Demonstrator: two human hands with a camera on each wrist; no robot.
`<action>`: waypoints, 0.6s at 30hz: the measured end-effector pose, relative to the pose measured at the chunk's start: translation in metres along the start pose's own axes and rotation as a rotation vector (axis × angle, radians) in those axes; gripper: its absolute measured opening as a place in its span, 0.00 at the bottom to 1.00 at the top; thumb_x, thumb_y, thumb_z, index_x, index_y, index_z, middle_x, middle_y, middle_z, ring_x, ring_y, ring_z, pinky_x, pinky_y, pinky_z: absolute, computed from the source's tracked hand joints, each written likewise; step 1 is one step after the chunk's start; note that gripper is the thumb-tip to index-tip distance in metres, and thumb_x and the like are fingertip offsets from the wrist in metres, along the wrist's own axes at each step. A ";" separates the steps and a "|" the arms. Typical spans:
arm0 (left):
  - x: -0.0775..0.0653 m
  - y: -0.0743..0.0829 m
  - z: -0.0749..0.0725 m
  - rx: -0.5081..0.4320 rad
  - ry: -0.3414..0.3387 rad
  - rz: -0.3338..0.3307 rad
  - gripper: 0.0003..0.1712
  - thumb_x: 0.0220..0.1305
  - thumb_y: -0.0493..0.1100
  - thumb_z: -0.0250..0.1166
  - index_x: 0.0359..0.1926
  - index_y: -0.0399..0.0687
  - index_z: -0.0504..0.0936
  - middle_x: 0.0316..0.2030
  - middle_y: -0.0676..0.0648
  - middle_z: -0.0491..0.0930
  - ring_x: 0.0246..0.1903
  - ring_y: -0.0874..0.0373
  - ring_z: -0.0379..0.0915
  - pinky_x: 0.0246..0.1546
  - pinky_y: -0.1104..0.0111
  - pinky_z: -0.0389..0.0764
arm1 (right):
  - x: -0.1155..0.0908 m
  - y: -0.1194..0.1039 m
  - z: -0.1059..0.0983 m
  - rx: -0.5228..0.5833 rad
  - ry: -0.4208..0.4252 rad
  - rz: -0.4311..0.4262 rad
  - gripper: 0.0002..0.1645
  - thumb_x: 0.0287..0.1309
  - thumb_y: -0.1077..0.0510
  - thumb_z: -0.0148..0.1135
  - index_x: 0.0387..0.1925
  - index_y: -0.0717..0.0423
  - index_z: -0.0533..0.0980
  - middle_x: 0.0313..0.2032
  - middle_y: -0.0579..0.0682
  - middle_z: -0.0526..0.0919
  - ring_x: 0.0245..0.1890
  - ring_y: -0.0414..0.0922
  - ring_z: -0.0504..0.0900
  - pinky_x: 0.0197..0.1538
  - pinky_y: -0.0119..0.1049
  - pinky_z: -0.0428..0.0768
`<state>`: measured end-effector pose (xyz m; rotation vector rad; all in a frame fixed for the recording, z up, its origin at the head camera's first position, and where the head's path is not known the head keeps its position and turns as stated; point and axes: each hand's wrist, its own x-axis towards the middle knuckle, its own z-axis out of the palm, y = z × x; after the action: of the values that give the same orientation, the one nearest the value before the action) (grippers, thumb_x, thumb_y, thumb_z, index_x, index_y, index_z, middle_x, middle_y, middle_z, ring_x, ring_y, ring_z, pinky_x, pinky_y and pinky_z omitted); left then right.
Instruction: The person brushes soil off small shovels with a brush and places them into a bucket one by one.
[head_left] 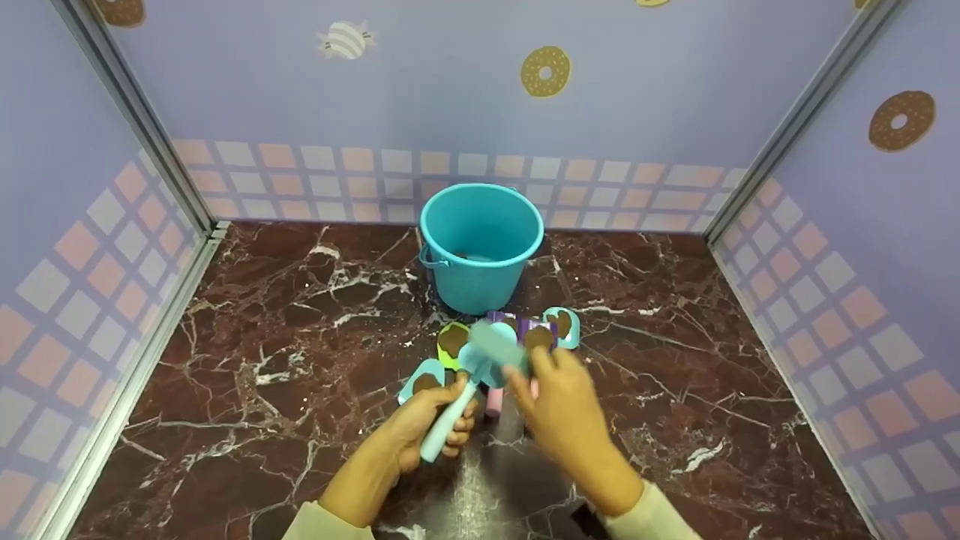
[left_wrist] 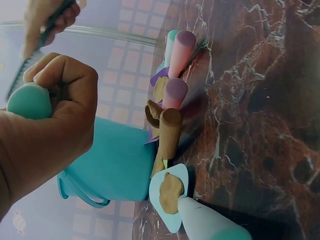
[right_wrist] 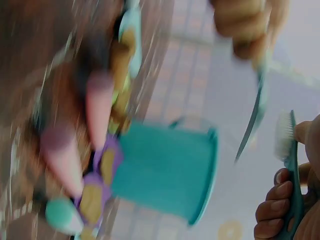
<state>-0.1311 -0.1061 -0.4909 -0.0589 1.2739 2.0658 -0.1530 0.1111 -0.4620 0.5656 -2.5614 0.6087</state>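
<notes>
In the head view my left hand (head_left: 420, 427) grips the pale blue handle of a small trowel (head_left: 448, 424), its blade pointing away from me. My right hand (head_left: 566, 401) holds a brush (head_left: 499, 345) over that blade. The right wrist view shows the brush (right_wrist: 287, 140) with white bristles and a teal handle, thumb near its head, and the trowel's thin blade (right_wrist: 254, 117) apart from it. Behind the hands lie several small trowels, among them a light blue one (left_wrist: 172, 220) with a brown lump on its blade, a green one (head_left: 442, 352) and purple ones (head_left: 551, 330).
A turquoise bucket (head_left: 480, 285) stands upright beyond the trowels, near the back wall (head_left: 450, 97). Another light blue trowel (head_left: 574, 330) with brown stuff lies at the right. Dark marbled floor (head_left: 300, 390) runs between the side walls. A black object (head_left: 589, 520) lies by the right sleeve.
</notes>
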 end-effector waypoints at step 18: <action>-0.004 0.003 -0.003 0.037 0.035 0.030 0.28 0.79 0.60 0.41 0.27 0.49 0.71 0.20 0.55 0.64 0.16 0.66 0.60 0.16 0.74 0.62 | 0.011 0.032 0.011 -0.059 0.052 0.049 0.24 0.70 0.40 0.59 0.32 0.56 0.71 0.24 0.51 0.67 0.24 0.50 0.68 0.31 0.47 0.73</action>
<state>-0.1313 -0.1115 -0.4887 -0.0602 1.3414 2.0741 -0.1809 0.1287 -0.4753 0.4618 -2.5414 0.5546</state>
